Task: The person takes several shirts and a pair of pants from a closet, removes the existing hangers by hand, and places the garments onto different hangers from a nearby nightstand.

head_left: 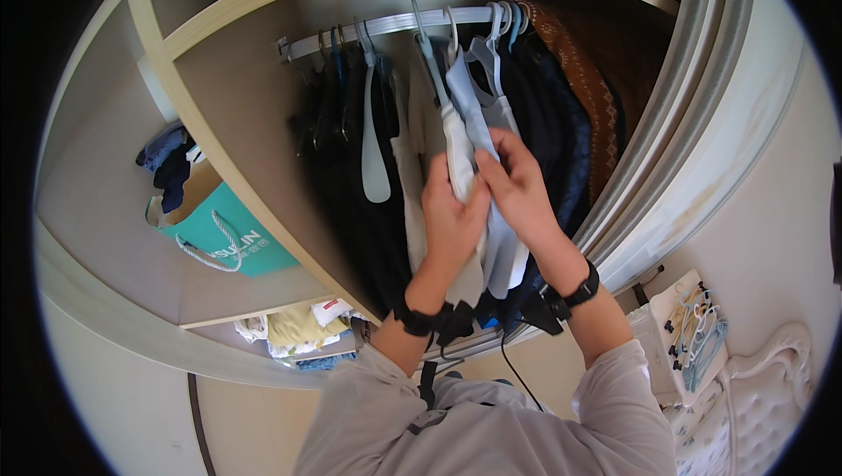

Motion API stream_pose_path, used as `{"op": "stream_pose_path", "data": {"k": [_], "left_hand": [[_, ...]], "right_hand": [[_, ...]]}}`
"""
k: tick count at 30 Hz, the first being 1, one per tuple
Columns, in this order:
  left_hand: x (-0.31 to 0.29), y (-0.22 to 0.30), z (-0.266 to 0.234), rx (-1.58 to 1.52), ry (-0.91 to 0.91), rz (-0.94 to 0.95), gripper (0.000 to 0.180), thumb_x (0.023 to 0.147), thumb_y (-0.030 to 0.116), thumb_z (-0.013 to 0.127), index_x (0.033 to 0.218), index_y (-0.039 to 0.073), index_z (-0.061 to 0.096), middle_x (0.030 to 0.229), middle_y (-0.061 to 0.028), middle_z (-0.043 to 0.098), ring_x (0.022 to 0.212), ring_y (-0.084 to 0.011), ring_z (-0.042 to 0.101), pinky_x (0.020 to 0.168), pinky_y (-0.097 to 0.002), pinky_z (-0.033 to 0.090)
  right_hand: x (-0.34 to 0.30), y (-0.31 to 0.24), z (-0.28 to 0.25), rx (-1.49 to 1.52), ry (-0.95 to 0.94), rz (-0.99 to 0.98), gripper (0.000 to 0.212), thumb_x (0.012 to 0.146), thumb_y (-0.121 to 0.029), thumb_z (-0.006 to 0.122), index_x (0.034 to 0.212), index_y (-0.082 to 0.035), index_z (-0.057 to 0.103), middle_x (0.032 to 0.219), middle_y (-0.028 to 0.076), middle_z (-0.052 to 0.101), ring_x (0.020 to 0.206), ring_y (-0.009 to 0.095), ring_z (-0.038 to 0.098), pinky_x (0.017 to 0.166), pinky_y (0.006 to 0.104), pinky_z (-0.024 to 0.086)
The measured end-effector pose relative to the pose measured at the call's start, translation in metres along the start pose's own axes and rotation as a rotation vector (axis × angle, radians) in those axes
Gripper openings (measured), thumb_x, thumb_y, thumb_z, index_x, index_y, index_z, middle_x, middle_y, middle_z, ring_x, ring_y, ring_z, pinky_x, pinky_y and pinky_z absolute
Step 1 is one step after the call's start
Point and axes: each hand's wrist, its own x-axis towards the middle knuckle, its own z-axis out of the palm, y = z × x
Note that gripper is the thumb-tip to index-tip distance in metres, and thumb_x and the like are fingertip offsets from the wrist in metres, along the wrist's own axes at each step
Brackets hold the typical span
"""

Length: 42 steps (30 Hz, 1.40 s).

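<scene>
In the wardrobe, a white garment (458, 153) hangs from a grey-green hanger (427, 48), whose hook stands up above the rail. My left hand (452, 217) is closed on the white garment just below its shoulder. Right beside it hangs a light blue shirt (467, 99), and my right hand (519, 186) pinches its edge between thumb and fingers. Both hands nearly touch each other. Their fingertips are partly hidden by the cloth. To the left, a bare pale hanger (374, 147) hangs among dark clothes (329, 151).
A metal rail (390, 26) carries dark garments and a brown patterned one (570, 81) at right. A teal paper bag (254, 235) stands on the left shelf, above folded clothes (303, 329). Sliding door edges (653, 143) bound the right. Loose hangers (699, 327) lie on a nightstand.
</scene>
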Motion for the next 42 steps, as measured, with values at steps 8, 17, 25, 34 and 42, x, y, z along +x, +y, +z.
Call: {"op": "stream_pose_path", "data": {"k": [8, 17, 25, 34, 42], "left_hand": [[-0.080, -0.033, 0.012, 0.116, -0.319, 0.152, 0.041, 0.077, 0.004, 0.063, 0.114, -0.001, 0.046, 0.102, -0.0180, 0.053, 0.089, -0.0291, 0.054, 0.077, -0.0341, 0.044], [-0.083, -0.032, 0.000, -0.100, -0.738, 0.085, 0.039, 0.078, 0.007, 0.067, 0.114, -0.003, 0.055, 0.095, -0.0133, 0.060, 0.086, -0.0271, 0.059, 0.077, -0.0357, 0.047], [-0.045, -0.052, 0.014, 0.116, -0.263, 0.190, 0.028, 0.077, 0.005, 0.070, 0.104, 0.003, 0.063, 0.092, -0.0100, 0.063, 0.085, -0.0278, 0.059, 0.083, -0.0373, 0.046], [-0.044, -0.067, 0.042, 0.275, -0.563, 0.519, 0.026, 0.067, 0.014, 0.076, 0.084, 0.005, 0.058, 0.090, -0.0069, 0.057, 0.090, -0.0287, 0.053, 0.089, -0.0452, 0.038], [-0.085, -0.052, 0.059, 0.112, -0.380, 0.706, 0.017, 0.073, 0.003, 0.073, 0.085, 0.006, 0.062, 0.087, -0.0045, 0.058, 0.086, -0.0254, 0.055, 0.076, -0.0367, 0.043]], "right_hand": [[-0.071, 0.004, -0.044, -0.239, 0.008, 0.171, 0.041, 0.079, -0.014, 0.073, 0.110, -0.001, 0.049, 0.096, 0.007, 0.056, 0.088, 0.012, 0.052, 0.078, 0.0264, 0.045], [-0.110, -0.004, -0.073, -0.411, -0.031, 0.372, 0.045, 0.072, -0.005, 0.070, 0.113, -0.001, 0.050, 0.094, 0.006, 0.056, 0.086, 0.012, 0.053, 0.077, 0.0262, 0.045], [-0.166, -0.014, -0.098, -0.444, 0.020, 0.459, 0.049, 0.066, -0.003, 0.068, 0.112, 0.000, 0.051, 0.094, 0.006, 0.056, 0.085, 0.012, 0.054, 0.079, 0.0262, 0.045], [-0.219, -0.033, -0.121, -0.399, 0.083, 0.439, 0.045, 0.065, 0.000, 0.067, 0.107, -0.002, 0.052, 0.093, 0.004, 0.054, 0.082, 0.012, 0.053, 0.076, 0.0254, 0.046], [-0.262, -0.049, -0.130, -0.592, 0.195, 0.343, 0.037, 0.061, 0.004, 0.062, 0.096, -0.001, 0.051, 0.078, 0.006, 0.049, 0.067, 0.014, 0.048, 0.061, 0.0247, 0.040]]}}
